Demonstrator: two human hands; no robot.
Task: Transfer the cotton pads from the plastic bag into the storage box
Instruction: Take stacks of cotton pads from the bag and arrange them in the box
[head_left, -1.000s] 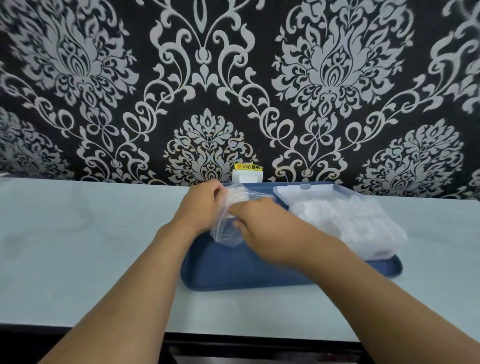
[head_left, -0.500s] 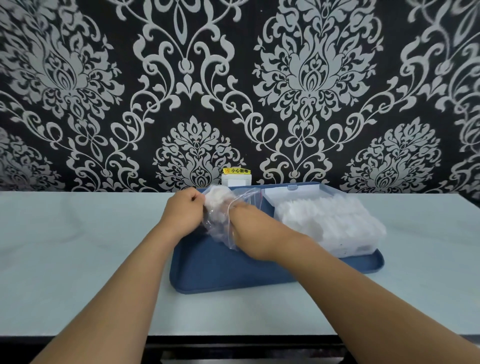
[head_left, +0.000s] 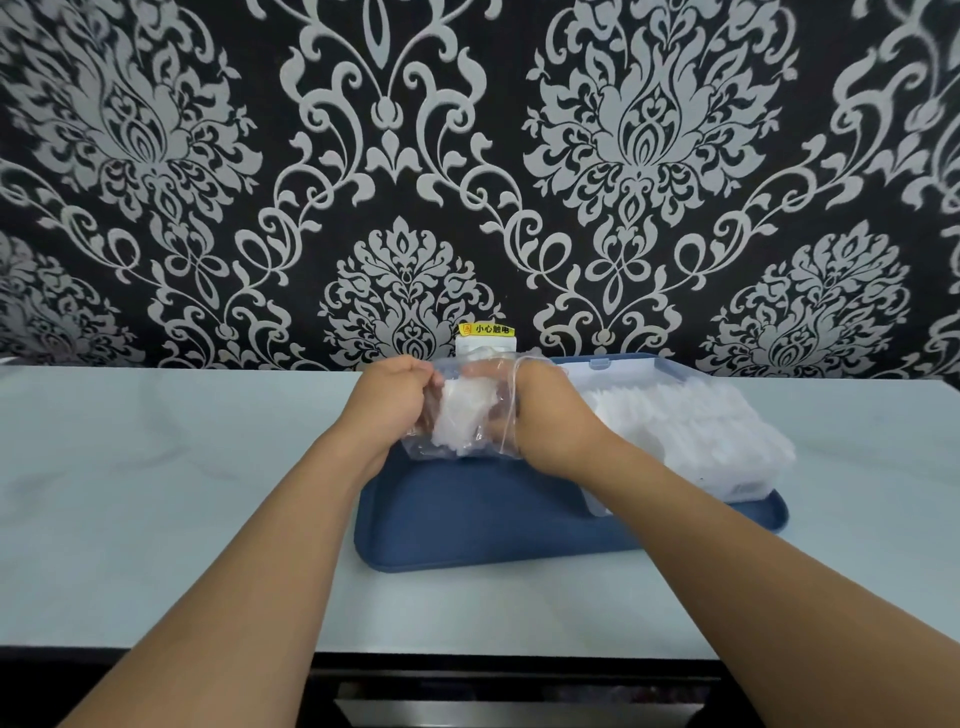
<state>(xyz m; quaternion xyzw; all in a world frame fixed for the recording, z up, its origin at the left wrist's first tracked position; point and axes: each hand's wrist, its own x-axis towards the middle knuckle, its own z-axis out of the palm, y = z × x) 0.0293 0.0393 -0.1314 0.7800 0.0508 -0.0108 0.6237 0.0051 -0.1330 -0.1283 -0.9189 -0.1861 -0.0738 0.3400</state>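
A clear plastic bag (head_left: 457, 447) hangs over the left part of a blue tray (head_left: 467, 525). My left hand (head_left: 392, 402) grips the bag's left top edge. My right hand (head_left: 545, 415) is pushed inside the bag, its fingers around a clump of white cotton pads (head_left: 465, 415); how they lie is veiled by the film. To the right on the tray stands the clear storage box (head_left: 748, 483), heaped with white cotton pads (head_left: 685, 421), its lid (head_left: 608, 364) open at the back.
The tray lies on a pale tabletop (head_left: 182, 493) against a black and silver patterned wall. A white wall socket (head_left: 485, 345) with a yellow label sits just behind the hands. The table's front edge runs below my forearms.
My right hand has gone deeper into the bag and now holds the pads inside it. My left hand has lifted the bag's edge. The camera has tilted slightly.
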